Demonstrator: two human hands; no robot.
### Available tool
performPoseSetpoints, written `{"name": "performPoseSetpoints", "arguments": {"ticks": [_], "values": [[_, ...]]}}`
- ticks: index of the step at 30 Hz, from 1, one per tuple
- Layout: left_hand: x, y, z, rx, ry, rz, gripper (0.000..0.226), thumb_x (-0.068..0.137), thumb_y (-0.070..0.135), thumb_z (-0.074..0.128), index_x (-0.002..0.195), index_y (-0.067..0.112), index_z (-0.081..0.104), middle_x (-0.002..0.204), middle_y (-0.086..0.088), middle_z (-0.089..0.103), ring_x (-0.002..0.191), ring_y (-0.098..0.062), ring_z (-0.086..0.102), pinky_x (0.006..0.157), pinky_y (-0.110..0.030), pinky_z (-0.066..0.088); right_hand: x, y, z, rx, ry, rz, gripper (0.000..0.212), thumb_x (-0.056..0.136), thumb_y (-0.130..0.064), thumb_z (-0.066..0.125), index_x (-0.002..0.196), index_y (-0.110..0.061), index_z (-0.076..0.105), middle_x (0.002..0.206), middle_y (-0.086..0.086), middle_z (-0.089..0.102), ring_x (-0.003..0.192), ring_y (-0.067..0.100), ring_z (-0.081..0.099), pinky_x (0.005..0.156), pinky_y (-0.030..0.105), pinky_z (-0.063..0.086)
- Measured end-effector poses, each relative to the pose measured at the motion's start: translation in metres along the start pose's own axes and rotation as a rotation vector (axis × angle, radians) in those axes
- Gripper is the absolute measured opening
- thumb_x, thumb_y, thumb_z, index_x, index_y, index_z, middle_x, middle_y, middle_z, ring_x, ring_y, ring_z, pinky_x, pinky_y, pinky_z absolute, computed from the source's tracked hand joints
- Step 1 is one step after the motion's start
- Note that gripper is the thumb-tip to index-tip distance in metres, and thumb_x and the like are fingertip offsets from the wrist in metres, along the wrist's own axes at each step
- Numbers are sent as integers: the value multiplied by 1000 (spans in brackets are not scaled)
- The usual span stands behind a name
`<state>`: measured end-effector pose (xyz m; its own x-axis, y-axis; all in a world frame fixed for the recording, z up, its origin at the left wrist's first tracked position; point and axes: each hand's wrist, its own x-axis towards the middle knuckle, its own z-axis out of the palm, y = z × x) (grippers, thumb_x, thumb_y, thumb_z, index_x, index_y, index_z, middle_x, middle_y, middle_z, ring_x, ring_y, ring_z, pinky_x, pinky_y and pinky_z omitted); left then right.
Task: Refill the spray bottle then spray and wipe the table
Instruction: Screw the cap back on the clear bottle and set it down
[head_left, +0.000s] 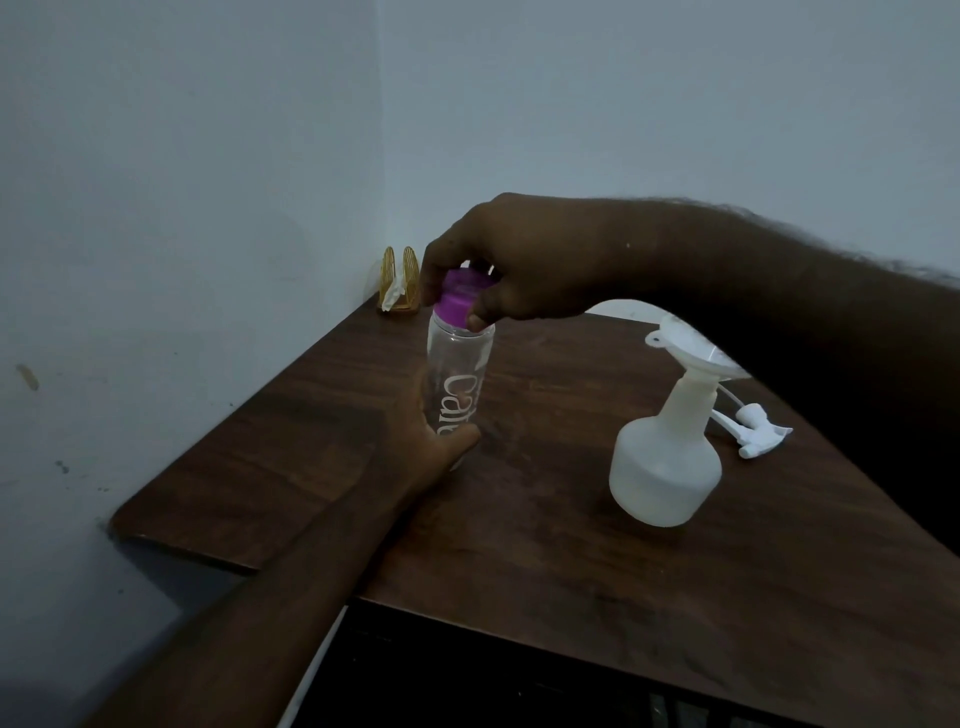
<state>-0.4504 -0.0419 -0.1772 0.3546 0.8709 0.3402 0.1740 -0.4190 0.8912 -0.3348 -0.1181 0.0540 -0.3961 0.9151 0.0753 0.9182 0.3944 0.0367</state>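
While the left hand (428, 447) grips the clear plastic bottle (457, 379) and the right hand (519, 260) pinches its purple screw cap (460, 300), tilting risks a spill.

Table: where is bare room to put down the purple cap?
Bare wood lies between the clear bottle and the spray bottle, along the left edge of the table up to the napkin holder, and in front of the spray bottle. Crowded: behind the spray bottle, where the spray head lies.

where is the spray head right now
In the head view, the spray head lies on the table at the right, just beyond the white spray bottle, detached from it.
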Motion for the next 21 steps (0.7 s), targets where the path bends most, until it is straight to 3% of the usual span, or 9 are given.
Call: {"name": "performPoseSetpoints", "arguments": {"ticks": [3, 6, 8, 11, 15, 18, 21], "values": [[1, -2, 0, 4, -2, -5, 66, 64, 24, 80, 120, 30, 47, 106, 11, 61, 95, -4, 61, 75, -19, 47, 1, -4, -1, -52, 6, -7, 34, 86, -27, 73, 119, -28, 66, 97, -16, 52, 72, -5, 47, 62, 10, 35], [0, 0, 0, 19, -16, -13, 67, 66, 23, 81, 119, 37, 43, 104, 17, 59, 92, 4, 61, 72, -11, 44, 2, -4, 0, -94, 39, 2, 36, 87, -37, 69, 122, -26, 65, 93, -16, 49, 74, 0, 47, 64, 17, 38], [0, 0, 0, 14, -21, -6, 70, 61, 31, 79, 122, 35, 44, 109, 13, 60, 95, 1, 60, 75, -15, 46, 2, -2, 1, -83, 45, 13, 38, 88, -40, 67, 122, -25, 63, 91, -18, 46, 70, -5, 45, 61, 10, 34], [-1, 0, 1, 6, -5, 5, 80, 53, 44, 72, 127, 25, 48, 112, 7, 63, 98, -6, 62, 79, -22, 50, 2, 2, 3, -64, 23, 28, 42, 88, -39, 66, 127, -24, 59, 103, -13, 46, 71, -7, 43, 62, 7, 32], [0, -1, 0, 18, -17, 8, 68, 67, 21, 80, 127, 23, 47, 114, 4, 63, 99, -9, 62, 82, -26, 52, 2, 6, -2, 33, -1, 31, 41, 87, -26, 67, 127, -25, 58, 113, -12, 52, 81, -3, 53, 62, 5, 42], [1, -1, 0, 13, -9, 11, 64, 69, 15, 80, 120, 32, 45, 106, 13, 61, 95, -3, 61, 77, -20, 49, 3, 9, -5, 113, -18, 25, 41, 86, -21, 70, 124, -24, 58, 117, -6, 59, 95, 10, 61, 73, 17, 51], [1, -1, 0, 16, -21, -7, 65, 70, 14, 81, 120, 34, 43, 105, 16, 59, 93, 5, 61, 71, -10, 46, 4, 9, -5, 97, -37, 21, 43, 85, -22, 72, 126, -25, 58, 111, -12, 57, 91, 6, 59, 71, 15, 50]]}}
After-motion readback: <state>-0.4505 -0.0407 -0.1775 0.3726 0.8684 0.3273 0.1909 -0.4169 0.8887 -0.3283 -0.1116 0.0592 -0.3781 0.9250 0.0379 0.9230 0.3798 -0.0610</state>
